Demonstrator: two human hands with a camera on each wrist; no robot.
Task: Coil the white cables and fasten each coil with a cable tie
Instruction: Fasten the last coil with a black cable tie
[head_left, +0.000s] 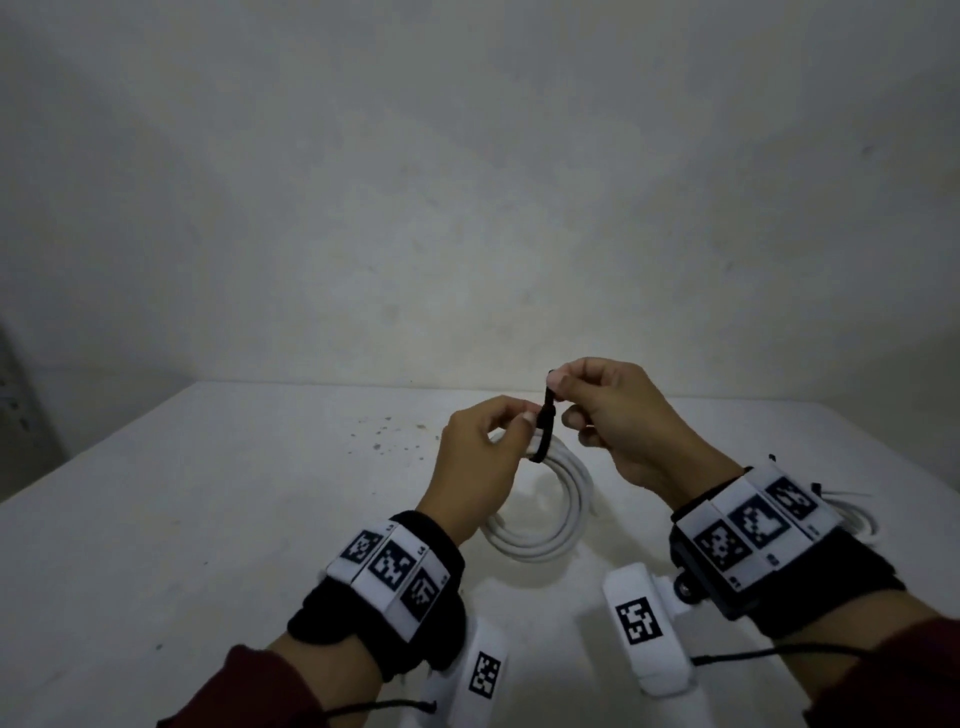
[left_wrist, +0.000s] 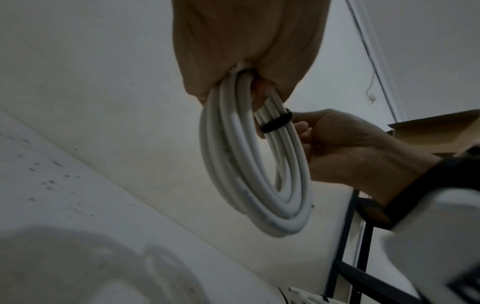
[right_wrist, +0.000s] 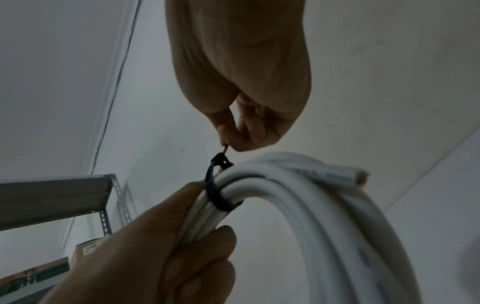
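Observation:
A coil of white cable (head_left: 550, 525) hangs above the white table (head_left: 208, 519), held up at its top by my left hand (head_left: 522, 423), whose fingers grip the bundled turns. A black cable tie (head_left: 545, 426) is looped round the turns just beside that grip. My right hand (head_left: 558, 382) pinches the tie's free tail above its head. In the right wrist view the tie (right_wrist: 215, 193) circles the coil (right_wrist: 324, 201), and a cut cable end sticks out to the right. The left wrist view shows the coil (left_wrist: 249, 170) with the tie (left_wrist: 276, 122) round it.
Another white cable (head_left: 857, 519) lies on the table at the right, mostly hidden behind my right wrist. A grey wall stands just behind the table. Off to the side are a metal shelf (right_wrist: 52, 197) and a cardboard box (left_wrist: 436, 131).

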